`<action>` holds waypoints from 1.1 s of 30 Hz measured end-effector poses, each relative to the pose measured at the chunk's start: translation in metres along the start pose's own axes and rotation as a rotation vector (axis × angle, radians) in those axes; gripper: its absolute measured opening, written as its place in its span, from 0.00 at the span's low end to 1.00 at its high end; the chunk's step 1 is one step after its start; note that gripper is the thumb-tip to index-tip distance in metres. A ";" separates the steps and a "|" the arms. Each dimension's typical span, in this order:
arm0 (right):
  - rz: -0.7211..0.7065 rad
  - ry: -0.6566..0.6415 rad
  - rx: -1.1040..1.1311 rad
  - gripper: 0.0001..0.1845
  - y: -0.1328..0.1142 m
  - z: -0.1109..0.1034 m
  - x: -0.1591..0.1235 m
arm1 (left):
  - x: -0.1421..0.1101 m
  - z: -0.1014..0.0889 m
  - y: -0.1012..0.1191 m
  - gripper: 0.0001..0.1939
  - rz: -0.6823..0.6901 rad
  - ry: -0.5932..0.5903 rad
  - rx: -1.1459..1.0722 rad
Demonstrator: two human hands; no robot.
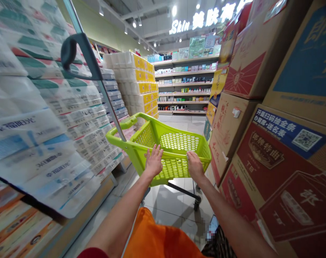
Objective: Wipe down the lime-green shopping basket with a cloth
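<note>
A lime-green plastic shopping basket cart [176,143] stands on wheels just ahead of me, with a long bent handle [120,130] at its left side. My left hand [153,161] presses on the cart's near rim with its fingers spread. My right hand [195,166] curls over the same rim, a little further right. Nothing shows inside the mesh basket. One small caster wheel [196,205] shows below the cart.
Wrapped tissue packs [50,107] tower close on the left, and printed cardboard cartons [281,168] are stacked on the right. A tiled aisle floor [168,195] runs between them to cosmetics shelves [183,84]. A grey hooked pole [79,53] rises at left.
</note>
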State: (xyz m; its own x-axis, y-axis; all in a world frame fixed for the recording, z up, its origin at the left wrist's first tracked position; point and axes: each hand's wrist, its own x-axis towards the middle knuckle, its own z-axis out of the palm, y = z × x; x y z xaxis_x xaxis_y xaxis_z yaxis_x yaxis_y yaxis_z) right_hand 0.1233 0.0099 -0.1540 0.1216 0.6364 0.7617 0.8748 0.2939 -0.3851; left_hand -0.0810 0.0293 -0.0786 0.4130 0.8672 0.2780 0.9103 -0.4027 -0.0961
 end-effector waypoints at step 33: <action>-0.140 -0.110 0.103 0.24 -0.092 0.044 0.034 | -0.054 -0.012 -0.068 0.35 -0.180 0.483 0.014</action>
State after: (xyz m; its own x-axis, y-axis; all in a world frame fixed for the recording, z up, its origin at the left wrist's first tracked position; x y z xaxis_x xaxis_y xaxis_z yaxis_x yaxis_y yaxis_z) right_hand 0.0264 0.0356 -0.1159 -0.0549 0.6569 0.7520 0.8261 0.4529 -0.3353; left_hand -0.1652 0.0064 -0.0754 0.1922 0.6871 0.7006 0.9674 -0.2527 -0.0176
